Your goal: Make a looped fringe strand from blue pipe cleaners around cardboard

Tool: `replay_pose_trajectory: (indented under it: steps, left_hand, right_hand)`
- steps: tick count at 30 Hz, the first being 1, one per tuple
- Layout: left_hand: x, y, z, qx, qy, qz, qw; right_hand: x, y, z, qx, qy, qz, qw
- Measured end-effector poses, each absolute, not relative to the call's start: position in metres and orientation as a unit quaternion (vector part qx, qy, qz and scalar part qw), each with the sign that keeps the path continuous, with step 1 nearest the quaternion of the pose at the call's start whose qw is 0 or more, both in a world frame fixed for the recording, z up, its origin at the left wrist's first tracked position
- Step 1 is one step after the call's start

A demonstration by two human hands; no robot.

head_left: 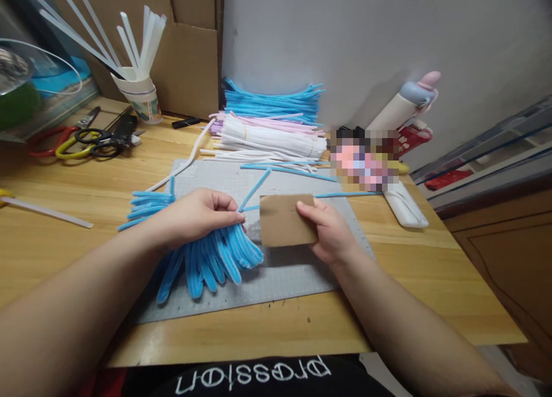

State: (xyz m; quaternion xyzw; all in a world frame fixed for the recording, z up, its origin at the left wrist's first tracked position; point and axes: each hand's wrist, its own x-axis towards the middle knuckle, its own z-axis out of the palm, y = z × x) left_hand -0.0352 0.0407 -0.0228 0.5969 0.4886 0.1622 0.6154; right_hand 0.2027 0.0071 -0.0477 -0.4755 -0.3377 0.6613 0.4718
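Blue pipe cleaners [224,253], bent into several loops, hang from my left hand [207,213], whose thumb and fingers are closed on them. One straight end sticks up past my fingertips. My right hand [330,227] grips a rectangular piece of brown cardboard [284,224] by its right side, thumb on top. A narrow gap separates the cardboard from the blue loops. Beneath both hands lies a grey cutting mat [297,276]. Loose blue pipe cleaners [288,171] rest on the mat's far part, and one stretches to the right behind the cardboard.
Bundles of blue [271,105] and white pipe cleaners [271,137] lie against the wall. Scissors [92,141] and a paper cup of white sticks [140,95] stand at the left. A bottle [392,106] and a white packet [405,204] are at the right.
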Motion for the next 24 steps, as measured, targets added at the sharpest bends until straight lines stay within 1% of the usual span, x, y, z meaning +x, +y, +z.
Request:
replay_pose_trajectory:
  steps: [3,5,8,12,13,14,16,17,18,20,21,24]
  left_hand:
    - [-0.036,0.043,-0.026,0.627,0.486,0.151,0.590]
    - [-0.036,0.044,-0.028,0.645,0.478,0.150,0.577]
    - [-0.035,0.045,-0.029,0.675,0.479,0.136,0.544]
    - [-0.033,0.045,-0.030,0.692,0.478,0.112,0.529]
    - [-0.032,0.045,-0.030,0.698,0.481,0.113,0.518]
    - [-0.031,0.044,-0.031,0.705,0.486,0.115,0.504]
    - [-0.028,0.043,-0.031,0.717,0.497,0.122,0.474]
    - [-0.027,0.042,-0.031,0.719,0.501,0.127,0.464]
    - [-0.026,0.042,-0.031,0.718,0.505,0.135,0.459]
    - [-0.025,0.041,-0.031,0.710,0.507,0.155,0.464]
    - [-0.025,0.040,-0.031,0.705,0.505,0.166,0.470]
    - [-0.024,0.039,-0.032,0.688,0.503,0.194,0.486]
  right_hand:
    - [0.211,0.023,-0.045,-0.542,-0.311,0.584,0.519]
    - [0.211,0.039,-0.046,-0.579,-0.300,0.541,0.531]
    - [0.207,0.066,-0.047,-0.582,-0.338,0.537,0.509]
    - [0.203,0.088,-0.041,-0.581,-0.407,0.548,0.443]
    - [0.202,0.086,-0.038,-0.594,-0.438,0.516,0.435]
    - [0.202,0.081,-0.036,-0.610,-0.483,0.458,0.430]
    - [0.200,0.061,-0.032,-0.622,-0.605,0.282,0.410]
    - [0.198,0.048,-0.031,-0.607,-0.661,0.216,0.383]
    - [0.195,0.033,-0.030,-0.581,-0.707,0.195,0.353]
    - [0.189,0.006,-0.032,-0.509,-0.769,0.263,0.284]
    - [0.186,-0.006,-0.035,-0.500,-0.765,0.305,0.267]
    - [0.180,-0.026,-0.045,-0.499,-0.732,0.381,0.266]
